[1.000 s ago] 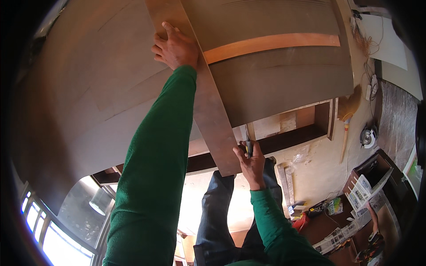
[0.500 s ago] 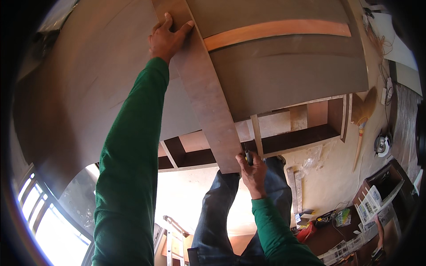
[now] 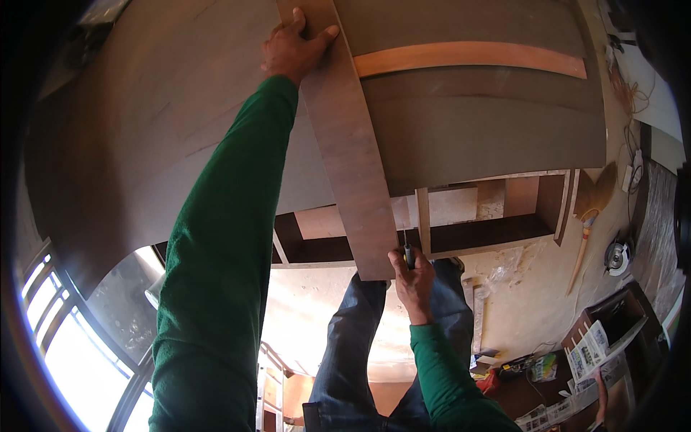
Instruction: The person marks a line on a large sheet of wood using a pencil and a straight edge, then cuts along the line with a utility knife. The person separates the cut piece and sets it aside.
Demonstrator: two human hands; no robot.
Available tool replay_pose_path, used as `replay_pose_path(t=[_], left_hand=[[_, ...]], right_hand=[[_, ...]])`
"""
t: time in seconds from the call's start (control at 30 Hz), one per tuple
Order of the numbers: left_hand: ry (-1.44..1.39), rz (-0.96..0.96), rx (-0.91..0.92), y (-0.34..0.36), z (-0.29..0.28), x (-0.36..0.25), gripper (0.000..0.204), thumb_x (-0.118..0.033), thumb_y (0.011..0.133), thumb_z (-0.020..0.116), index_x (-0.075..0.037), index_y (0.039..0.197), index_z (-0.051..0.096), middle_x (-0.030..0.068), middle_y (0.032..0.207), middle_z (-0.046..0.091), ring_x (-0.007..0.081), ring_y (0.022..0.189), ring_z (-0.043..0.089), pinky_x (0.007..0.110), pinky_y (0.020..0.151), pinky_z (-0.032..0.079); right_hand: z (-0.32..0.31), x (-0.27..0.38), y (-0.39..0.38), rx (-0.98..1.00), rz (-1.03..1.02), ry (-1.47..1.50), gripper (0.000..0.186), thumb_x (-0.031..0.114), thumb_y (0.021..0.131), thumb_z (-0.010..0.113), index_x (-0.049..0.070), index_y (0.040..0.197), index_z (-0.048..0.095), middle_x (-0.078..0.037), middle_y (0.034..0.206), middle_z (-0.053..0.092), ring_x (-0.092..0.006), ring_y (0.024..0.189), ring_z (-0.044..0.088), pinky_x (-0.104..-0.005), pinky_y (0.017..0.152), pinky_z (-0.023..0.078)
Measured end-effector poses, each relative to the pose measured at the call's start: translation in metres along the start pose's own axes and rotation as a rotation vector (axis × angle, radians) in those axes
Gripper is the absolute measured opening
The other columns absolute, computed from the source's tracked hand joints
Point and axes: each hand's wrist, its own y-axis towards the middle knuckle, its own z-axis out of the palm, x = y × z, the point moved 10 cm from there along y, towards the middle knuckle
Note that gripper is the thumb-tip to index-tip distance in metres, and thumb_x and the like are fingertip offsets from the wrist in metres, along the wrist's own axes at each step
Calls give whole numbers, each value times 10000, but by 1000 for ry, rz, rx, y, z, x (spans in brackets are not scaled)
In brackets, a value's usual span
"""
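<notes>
A long brown wooden plank (image 3: 349,158) lies across a large dark brown sheet (image 3: 209,137), its near end overhanging the sheet's edge above my legs. My left hand (image 3: 294,49) presses on the far part of the plank, fingers spread and thumb stretched over its face. My right hand (image 3: 413,282) is closed round a slim pointed hand tool (image 3: 409,257) with a dark handle. The tool's thin tip points away from me, just right of the plank's near end. Fingers partly cover its handle, and I cannot tell its exact kind.
A narrow orange-brown strip (image 3: 468,56) lies on the sheet. Underneath is an open wooden frame (image 3: 497,241) with compartments. A broom (image 3: 584,234) and a circular saw (image 3: 617,255) are on the floor at right. Another person's hand (image 3: 601,392) is near newspapers (image 3: 592,345); a ladder (image 3: 270,385) stands below.
The view has shifted slightly, so the sheet, plank and left hand appear farther right. Both hands keep their holds; the tool's thin tip now shows more clearly.
</notes>
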Motion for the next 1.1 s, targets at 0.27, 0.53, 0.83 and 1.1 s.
replay_pose_path(t=[0.27, 0.53, 0.83, 1.1], left_hand=[[64, 51, -42, -3, -8, -11, 1038, -660, 851, 750, 24, 1571, 446, 279, 1468, 581, 384, 1396, 548, 431, 1182, 420], [-77, 76, -8, -6, -9, -16, 1039, -648, 843, 768, 34, 1561, 455, 260, 1439, 607, 361, 1364, 580, 405, 1151, 456], [-38, 49, -105, -14, -25, -28, 863, -493, 861, 792, 27, 1501, 539, 303, 1382, 628, 426, 1263, 626, 455, 1079, 509], [-29, -28, -55, -18, -31, -35, 856, -475, 867, 802, -10, 1529, 521, 263, 1356, 645, 424, 1252, 621, 476, 1076, 501]], right_hand=[[5, 0, 3, 37, 27, 21, 383, 412, 932, 817, 46, 1011, 740, -102, 802, 713, -255, 717, 689, -387, 693, 541], [7, -2, 5, 71, 59, 62, 320, 346, 936, 822, 47, 1013, 740, -87, 806, 717, -206, 731, 677, -366, 706, 537], [8, 1, 5, 86, 35, 86, 306, 334, 948, 810, 44, 1001, 728, -43, 790, 699, -163, 713, 633, -353, 688, 520], [7, -2, 7, 100, 39, 127, 293, 318, 956, 806, 42, 1006, 722, -17, 776, 669, -128, 711, 595, -331, 679, 502]])
